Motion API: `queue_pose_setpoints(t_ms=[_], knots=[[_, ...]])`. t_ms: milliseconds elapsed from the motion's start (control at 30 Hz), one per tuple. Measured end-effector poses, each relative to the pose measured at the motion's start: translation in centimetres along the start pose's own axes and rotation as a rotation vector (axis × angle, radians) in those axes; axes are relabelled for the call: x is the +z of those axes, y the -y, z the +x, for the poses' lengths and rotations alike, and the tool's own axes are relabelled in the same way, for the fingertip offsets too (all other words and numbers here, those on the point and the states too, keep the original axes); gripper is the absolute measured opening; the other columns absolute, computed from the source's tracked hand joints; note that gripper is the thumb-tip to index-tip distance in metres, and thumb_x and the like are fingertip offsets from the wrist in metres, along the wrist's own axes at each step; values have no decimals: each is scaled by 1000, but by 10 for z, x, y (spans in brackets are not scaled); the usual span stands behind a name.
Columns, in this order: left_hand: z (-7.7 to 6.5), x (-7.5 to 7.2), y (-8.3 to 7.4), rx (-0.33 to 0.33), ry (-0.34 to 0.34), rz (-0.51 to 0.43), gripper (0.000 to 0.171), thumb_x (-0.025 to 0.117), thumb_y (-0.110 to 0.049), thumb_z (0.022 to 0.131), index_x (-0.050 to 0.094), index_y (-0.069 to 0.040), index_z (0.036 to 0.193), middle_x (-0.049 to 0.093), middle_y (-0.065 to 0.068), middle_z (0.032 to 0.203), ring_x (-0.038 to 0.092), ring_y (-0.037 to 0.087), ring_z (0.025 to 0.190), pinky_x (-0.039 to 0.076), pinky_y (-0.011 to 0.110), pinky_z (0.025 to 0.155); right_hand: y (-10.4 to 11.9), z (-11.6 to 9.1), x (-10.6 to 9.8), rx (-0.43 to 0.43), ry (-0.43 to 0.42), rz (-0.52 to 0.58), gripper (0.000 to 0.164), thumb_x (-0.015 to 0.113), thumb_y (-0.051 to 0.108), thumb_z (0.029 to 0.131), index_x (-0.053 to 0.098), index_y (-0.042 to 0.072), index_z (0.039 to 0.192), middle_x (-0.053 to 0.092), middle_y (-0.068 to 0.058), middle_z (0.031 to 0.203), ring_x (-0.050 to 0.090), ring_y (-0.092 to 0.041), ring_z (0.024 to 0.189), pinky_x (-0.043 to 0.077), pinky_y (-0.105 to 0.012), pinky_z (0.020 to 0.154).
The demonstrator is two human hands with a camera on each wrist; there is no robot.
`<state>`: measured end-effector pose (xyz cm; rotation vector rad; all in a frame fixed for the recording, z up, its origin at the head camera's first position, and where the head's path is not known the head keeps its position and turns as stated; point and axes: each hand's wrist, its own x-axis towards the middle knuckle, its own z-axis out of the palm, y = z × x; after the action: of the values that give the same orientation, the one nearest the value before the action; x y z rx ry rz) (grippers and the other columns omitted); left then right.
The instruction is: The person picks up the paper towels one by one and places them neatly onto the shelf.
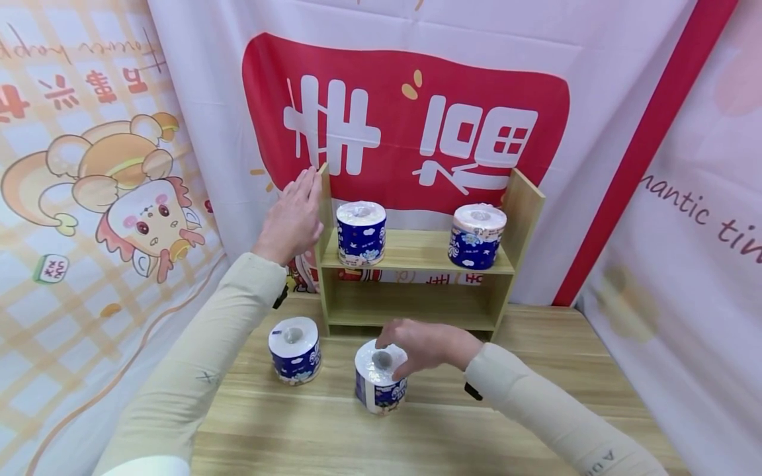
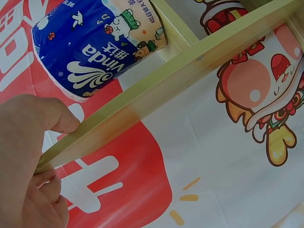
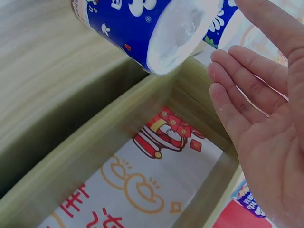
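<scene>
My left hand (image 1: 294, 215) grips the upper end of the left side panel (image 2: 142, 90) of a small wooden shelf (image 1: 417, 250). Its thumb lies on one face and its fingers on the other. Over a wrapped toilet roll (image 1: 381, 383) on the table hovers my right hand (image 1: 431, 345). In the right wrist view its fingers are extended, apart from the roll (image 3: 128, 28), and the palm holds nothing. Blue and white wrapping covers the roll, which stands upright in front of the shelf.
Two more toilet rolls stand on the upper board, one at the left (image 1: 361, 235) and one at the right (image 1: 477, 237). Another roll (image 1: 295, 350) is on the wooden table (image 1: 286, 430), left of the shelf front. Printed cloth (image 1: 643, 218) hangs behind and at both sides.
</scene>
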<state>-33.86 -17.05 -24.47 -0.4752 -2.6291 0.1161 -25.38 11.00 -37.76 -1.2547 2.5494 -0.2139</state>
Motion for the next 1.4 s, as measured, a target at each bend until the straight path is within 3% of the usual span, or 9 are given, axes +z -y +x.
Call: queue_pose_setpoints(t_ms=[467,967,1400], knots=[[0,1,-1,-19,18,-31,88,65,-19,100,13,4,167,15,22,177,15,40,166,21,52,134,-4,5,22,-8,20,2,58,87,29,88,66,13,140,69,-5,135,65,-18,125,57,-30,106],[0,0,-1,-11,17,-14,88,65,-19,100,13,4,167,16,23,176,16,40,165,21,52,134,-5,11,36,-17,17,-50,57,88,31,86,68,15,138,68,-3,133,64,-10,117,58,-22,99],[-1,-1,-1,-19,17,-30,89,66,-18,99,12,4,167,14,23,177,15,40,165,21,53,134,-12,14,48,-73,-84,-56,51,90,31,84,72,13,128,71,0,123,62,-4,107,57,-15,92]])
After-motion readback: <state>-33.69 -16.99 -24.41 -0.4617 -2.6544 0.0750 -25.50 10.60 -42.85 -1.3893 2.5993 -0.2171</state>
